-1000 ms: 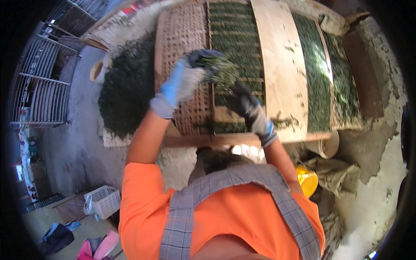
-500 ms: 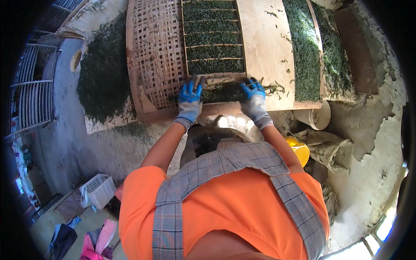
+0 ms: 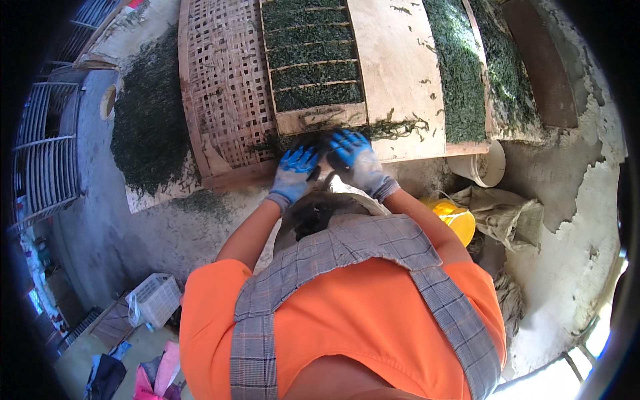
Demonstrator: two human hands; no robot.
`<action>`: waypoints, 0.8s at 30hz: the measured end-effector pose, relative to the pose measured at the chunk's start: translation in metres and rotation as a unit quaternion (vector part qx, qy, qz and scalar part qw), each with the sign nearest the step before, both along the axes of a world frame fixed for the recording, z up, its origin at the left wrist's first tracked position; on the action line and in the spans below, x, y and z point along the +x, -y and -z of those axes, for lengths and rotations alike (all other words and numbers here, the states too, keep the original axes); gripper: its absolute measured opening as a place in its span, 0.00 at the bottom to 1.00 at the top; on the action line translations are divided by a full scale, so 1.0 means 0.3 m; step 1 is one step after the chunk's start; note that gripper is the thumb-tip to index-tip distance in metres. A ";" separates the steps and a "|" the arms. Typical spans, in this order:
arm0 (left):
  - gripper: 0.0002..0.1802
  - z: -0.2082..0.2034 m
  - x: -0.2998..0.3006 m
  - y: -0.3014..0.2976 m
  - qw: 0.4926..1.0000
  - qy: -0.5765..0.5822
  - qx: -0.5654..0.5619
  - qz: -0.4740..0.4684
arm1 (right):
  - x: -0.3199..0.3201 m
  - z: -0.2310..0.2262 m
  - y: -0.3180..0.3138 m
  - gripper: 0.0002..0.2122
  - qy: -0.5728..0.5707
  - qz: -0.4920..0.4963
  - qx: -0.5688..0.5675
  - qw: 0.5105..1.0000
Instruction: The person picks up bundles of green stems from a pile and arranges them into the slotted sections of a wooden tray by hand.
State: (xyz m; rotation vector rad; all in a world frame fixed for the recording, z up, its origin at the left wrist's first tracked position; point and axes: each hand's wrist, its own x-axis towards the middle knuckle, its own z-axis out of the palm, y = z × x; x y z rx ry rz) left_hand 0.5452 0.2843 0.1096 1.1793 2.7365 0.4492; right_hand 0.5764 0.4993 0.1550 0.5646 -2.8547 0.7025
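Observation:
My left hand (image 3: 297,172), in a blue-and-grey glove, lies at the front edge of a wooden bench with its fingers stretched and thumb apart. Close beside it, my right hand (image 3: 353,159) wears a matching glove, fingers spread and slightly blurred. Both touch or hover over a dark clump of shredded green leafy matter (image 3: 311,141); how much of it lies under the palms is hidden. Just beyond the fingers is a slatted wooden frame (image 3: 322,119), its several sections packed with the same dark green matter. Loose strands (image 3: 399,128) lie to the right of my right hand.
Left of the frame is a woven bamboo panel (image 3: 227,87); on its right, a pale board (image 3: 398,67). Dark green heaps (image 3: 150,113) flank the bench. A white bucket (image 3: 490,167), yellow helmet-like object (image 3: 457,222) and sack (image 3: 497,213) stand lower right; a white crate (image 3: 155,298) sits lower left.
My hands have come together from the frame's two front corners to the middle of the bench edge. The dark matter between them is now bunched up. The whole view has shifted slightly.

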 end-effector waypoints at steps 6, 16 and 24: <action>0.27 -0.111 -0.004 0.006 0.999 -0.036 -0.010 -0.002 | 0.062 0.085 -0.136 0.19 0.024 0.093 0.106 0.990; 0.26 0.027 -0.019 -0.277 0.998 0.023 -0.010 0.063 | 0.001 0.086 -0.541 0.19 0.138 0.499 -0.060 0.853; 0.26 -0.140 -0.057 -0.216 0.989 0.130 -0.052 0.041 | -0.102 -0.015 -0.146 0.14 0.262 0.213 -0.663 0.668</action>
